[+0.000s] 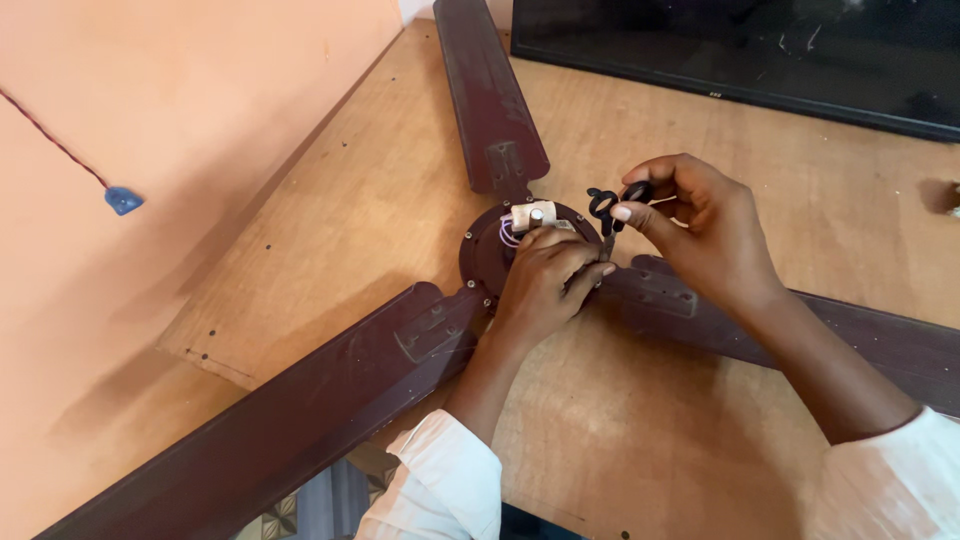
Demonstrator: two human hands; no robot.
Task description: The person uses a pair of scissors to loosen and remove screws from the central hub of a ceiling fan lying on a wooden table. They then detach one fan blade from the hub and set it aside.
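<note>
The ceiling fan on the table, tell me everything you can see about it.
The ceiling fan lies flat on a wooden table. It is dark brown and looks like painted metal. Three long blades spread from a round central hub: one toward the top, one toward the lower left, one to the right. Bracket plates join each blade to the hub. A small white cylindrical part with thin wires sits on the hub. The left hand rests on the hub; the right hand holds small black-handled scissors just above it.

My wooden table [700, 440] carried a dark brown ceiling fan [480, 260], lying flat with its three blades [490, 90] spread over the board. A black flat screen [740, 45] stood along the table's far edge.
</note>
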